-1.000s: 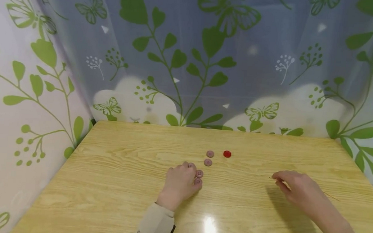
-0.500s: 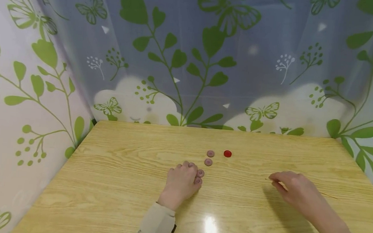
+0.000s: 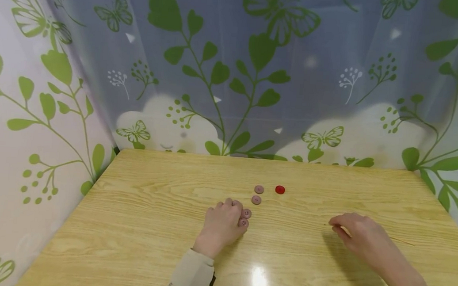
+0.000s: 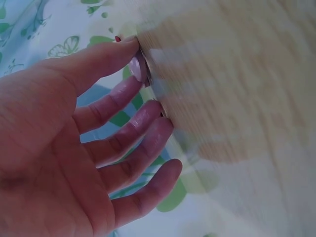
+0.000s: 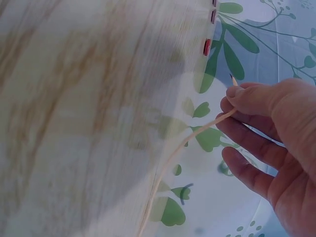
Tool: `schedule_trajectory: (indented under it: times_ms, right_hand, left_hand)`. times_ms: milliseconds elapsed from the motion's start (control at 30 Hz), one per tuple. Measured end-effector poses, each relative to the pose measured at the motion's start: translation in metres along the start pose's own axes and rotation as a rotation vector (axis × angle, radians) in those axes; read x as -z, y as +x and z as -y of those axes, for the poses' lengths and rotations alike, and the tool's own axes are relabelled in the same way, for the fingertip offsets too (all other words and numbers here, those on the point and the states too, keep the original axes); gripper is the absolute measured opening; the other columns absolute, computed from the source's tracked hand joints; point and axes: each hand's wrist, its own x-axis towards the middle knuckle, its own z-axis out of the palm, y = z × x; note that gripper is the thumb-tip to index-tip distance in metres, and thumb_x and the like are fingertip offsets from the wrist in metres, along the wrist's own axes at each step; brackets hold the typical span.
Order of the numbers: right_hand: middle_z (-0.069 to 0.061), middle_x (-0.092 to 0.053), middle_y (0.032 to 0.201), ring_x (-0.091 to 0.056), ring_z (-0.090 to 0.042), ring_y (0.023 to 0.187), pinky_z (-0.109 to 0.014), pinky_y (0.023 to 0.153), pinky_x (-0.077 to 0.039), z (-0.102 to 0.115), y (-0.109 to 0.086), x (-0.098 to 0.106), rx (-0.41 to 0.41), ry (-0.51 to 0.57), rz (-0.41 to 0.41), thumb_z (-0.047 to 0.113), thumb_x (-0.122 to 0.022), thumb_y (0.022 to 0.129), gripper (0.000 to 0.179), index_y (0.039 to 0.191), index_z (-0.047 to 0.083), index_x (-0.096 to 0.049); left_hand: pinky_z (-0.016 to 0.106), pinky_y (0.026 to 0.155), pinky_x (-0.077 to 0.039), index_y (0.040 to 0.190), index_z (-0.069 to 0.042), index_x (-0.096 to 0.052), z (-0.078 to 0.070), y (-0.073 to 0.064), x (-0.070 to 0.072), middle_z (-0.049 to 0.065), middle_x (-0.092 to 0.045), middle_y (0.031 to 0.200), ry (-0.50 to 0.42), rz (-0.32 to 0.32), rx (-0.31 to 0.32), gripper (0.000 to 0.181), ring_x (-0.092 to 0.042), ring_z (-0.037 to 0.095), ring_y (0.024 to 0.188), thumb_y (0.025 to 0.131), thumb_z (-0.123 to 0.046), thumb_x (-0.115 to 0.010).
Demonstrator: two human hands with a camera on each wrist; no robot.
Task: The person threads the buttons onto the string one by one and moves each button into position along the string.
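Observation:
My left hand [image 3: 220,226] is at a small group of pink buttons on the wooden table. Its thumb and index fingertips meet at a pink button [image 4: 138,68], tilted on edge in the left wrist view. From the head, one pink button [image 3: 243,223] shows by the thumb and another pink button [image 3: 246,213] just beyond it; the fingers partly cover a third. To the right, my right hand [image 3: 364,234] is above the table. Thumb and index finger pinch a thin tan cord [image 5: 195,132] near its dark tip, and its length trails down past the palm.
Two more pink buttons, a far one [image 3: 259,189] and a nearer one [image 3: 256,200], lie beyond the left hand. A red button [image 3: 280,189] is to their right. Behind the wooden table [image 3: 163,174] hangs a leaf-and-butterfly curtain [image 3: 297,85].
My right hand has shifted slightly left and toward me with the cord still pinched. The left hand stays at the buttons, almost unmoved.

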Motion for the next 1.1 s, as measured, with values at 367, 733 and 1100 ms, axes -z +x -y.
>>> schedule_trajectory:
  times_ms: [367,733,1100]
  right_hand:
    - [0.002,-0.074,0.078,-0.067,-0.014,0.063,-0.023,0.051,-0.051,0.001,-0.001,0.0,-0.005,-0.004,0.005,-0.005,-0.091,0.059,0.036,0.084,0.014,-0.074]
    - [0.001,-0.074,0.078,-0.068,-0.015,0.064,-0.023,0.053,-0.052,0.0,-0.001,-0.001,0.015,-0.009,-0.001,-0.008,-0.091,0.056,0.04,0.085,0.014,-0.074]
    - [0.0,-0.074,0.077,-0.067,-0.015,0.063,-0.023,0.052,-0.052,-0.001,-0.002,-0.002,0.041,-0.002,-0.028,-0.009,-0.09,0.055,0.039,0.084,0.012,-0.074]
  left_hand:
    - [0.033,0.059,-0.047,0.092,-0.016,-0.063,0.009,0.0,-0.002,-0.002,-0.063,0.078,-0.108,-0.02,-0.059,0.014,-0.057,0.014,0.067,0.095,-0.026,-0.072]
    - [0.024,0.058,-0.043,0.099,-0.014,-0.066,0.016,0.001,0.001,-0.007,-0.06,0.075,-0.284,0.024,-0.057,0.01,-0.052,0.008,0.063,0.094,-0.018,-0.073]
    - [0.023,0.062,-0.046,0.089,-0.018,-0.066,0.024,0.0,0.002,-0.006,-0.064,0.08,-0.398,-0.009,-0.075,0.008,-0.055,0.007,0.069,0.093,-0.018,-0.073]
